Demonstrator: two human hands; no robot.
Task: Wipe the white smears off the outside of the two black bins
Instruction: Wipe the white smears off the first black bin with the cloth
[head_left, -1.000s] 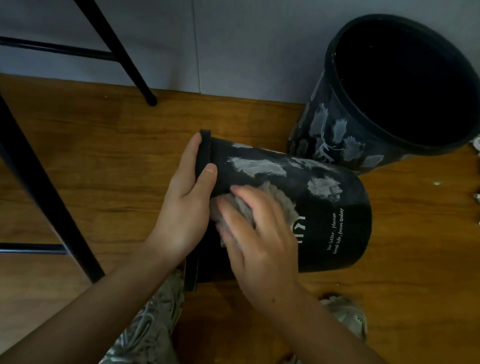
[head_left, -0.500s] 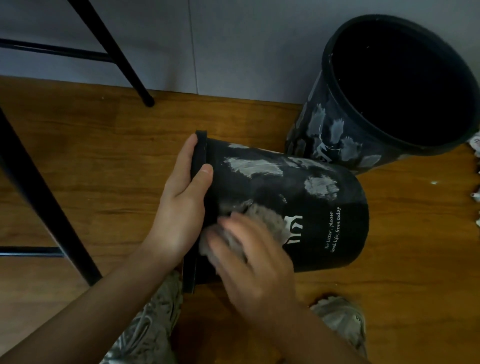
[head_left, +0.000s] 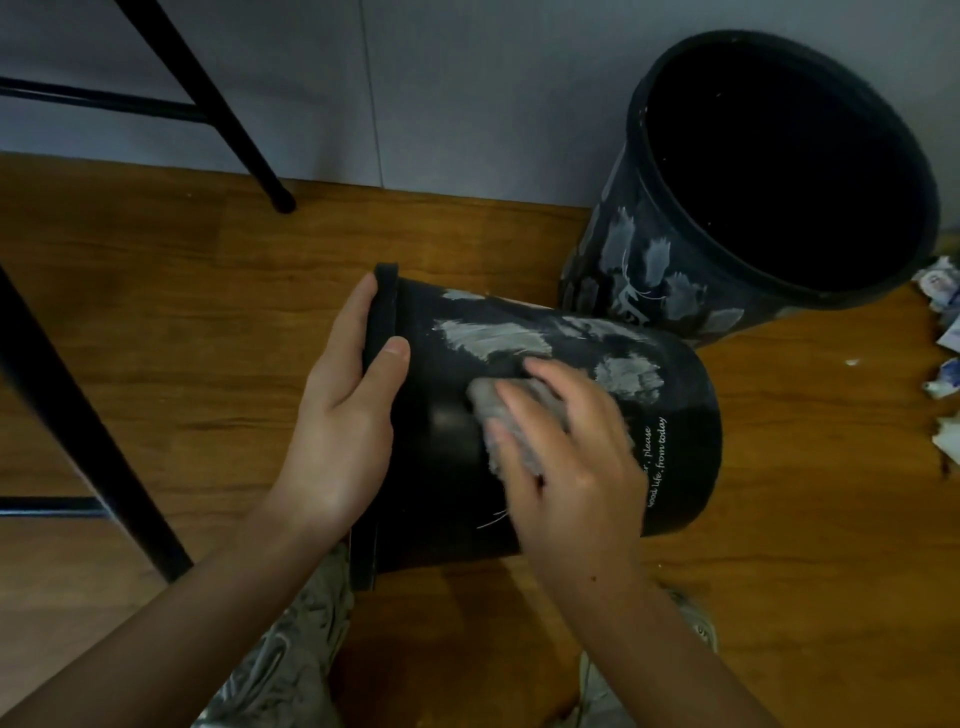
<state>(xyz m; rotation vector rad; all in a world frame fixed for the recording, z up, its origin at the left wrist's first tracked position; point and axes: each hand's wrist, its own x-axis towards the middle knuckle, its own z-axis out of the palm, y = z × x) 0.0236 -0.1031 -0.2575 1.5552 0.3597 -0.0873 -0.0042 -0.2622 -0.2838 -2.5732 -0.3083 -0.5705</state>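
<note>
A black bin (head_left: 447, 499) lies on its side on the wooden floor, rim to the left. White smears (head_left: 493, 338) streak its upper side, and white lettering runs near its base. My left hand (head_left: 343, 415) grips the rim, thumb on the outside wall. My right hand (head_left: 566, 457) presses a grey cloth (head_left: 519, 421) against the bin's wall, just below the large smear. A second black bin (head_left: 654, 270) stands upright at the back right, with several white smears on its outer wall.
Black metal furniture legs (head_left: 83, 415) stand on the left, and another leg (head_left: 234, 135) meets the floor by the grey wall. Crumpled paper scraps (head_left: 943, 332) lie at the right edge. My shoes (head_left: 291, 649) show below the lying bin.
My right hand has slid the cloth up and to the right along the bin, from near the rim toward the large smear. The left hand keeps its hold on the rim.
</note>
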